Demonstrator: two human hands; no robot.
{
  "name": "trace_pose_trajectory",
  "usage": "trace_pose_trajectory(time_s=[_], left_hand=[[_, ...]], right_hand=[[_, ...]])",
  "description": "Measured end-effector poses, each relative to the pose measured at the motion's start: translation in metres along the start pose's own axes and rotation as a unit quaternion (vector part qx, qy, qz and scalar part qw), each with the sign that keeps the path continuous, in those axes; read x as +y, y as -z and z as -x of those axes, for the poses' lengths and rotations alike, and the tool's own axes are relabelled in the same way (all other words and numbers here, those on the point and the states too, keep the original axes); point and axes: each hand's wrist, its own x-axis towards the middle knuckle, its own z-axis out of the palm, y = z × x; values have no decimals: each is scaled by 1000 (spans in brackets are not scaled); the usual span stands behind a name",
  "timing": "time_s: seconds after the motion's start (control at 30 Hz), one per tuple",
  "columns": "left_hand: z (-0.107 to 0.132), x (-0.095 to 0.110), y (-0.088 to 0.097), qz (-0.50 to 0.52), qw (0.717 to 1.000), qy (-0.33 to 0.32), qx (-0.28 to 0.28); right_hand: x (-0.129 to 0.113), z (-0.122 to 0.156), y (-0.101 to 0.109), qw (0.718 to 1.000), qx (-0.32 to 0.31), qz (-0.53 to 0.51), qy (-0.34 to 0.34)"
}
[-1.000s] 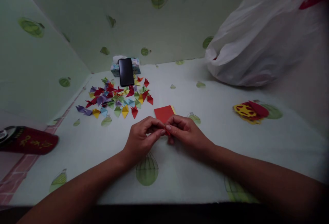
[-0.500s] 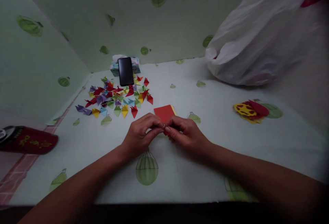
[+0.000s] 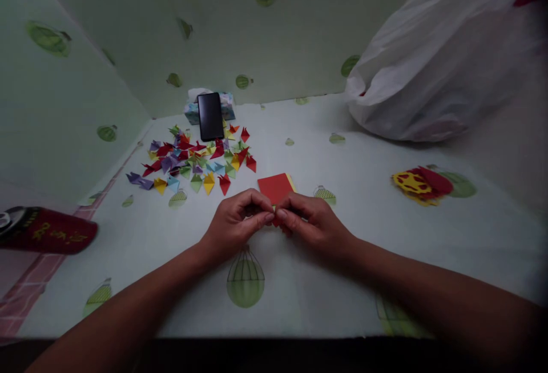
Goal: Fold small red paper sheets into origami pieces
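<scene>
Between my fingertips is a small piece of folded red paper (image 3: 276, 222), mostly covered by the fingers. My left hand (image 3: 242, 216) pinches it from the left with thumb and forefinger. From the other side my right hand (image 3: 310, 221) pinches it too, so the two hands almost meet. Just beyond them lies a stack of square paper sheets (image 3: 275, 187), red on top with a yellow edge showing. Farther off to the left, many small folded paper cranes (image 3: 194, 161) in red, yellow, green, blue and purple lie in a loose heap.
A black phone (image 3: 210, 117) leans against a tissue box (image 3: 192, 112) behind the cranes. At the left edge is a dark red can (image 3: 55, 233). Red and yellow paper cut-outs (image 3: 417, 184) lie on the right, with a white plastic bag (image 3: 411, 87) behind them.
Both hands keep their pinch on the red paper, with only slight finger movement. The whole view has shifted a little.
</scene>
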Motion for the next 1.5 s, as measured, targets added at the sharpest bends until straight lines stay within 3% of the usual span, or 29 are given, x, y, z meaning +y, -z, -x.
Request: trace_pose_trajectory(time_s=[0.27,0.43,0.63,0.83,0.93,1.13,1.5], left_hand=[[3,-1,-3,-18,998,-58,31],[6,-6,-2,-62,992,-105,37],[8,-6,-7,42,994,-81,55],[4,-6,-7,127,989,39,60],[4,-8,-6,119,991,32,50],[5,-12,-4,163,986,14,17],[5,-6,-11,125,989,55,49]], right_hand=[[-2,-1,0,999,-8,-36,7],[-1,0,-1,999,22,19,44],[0,4,-5,977,89,143,132],[-1,6,-7,951,118,218,187],[-2,6,-8,947,117,226,197],[-3,7,-8,961,107,191,172],[-1,6,-6,981,105,126,104]])
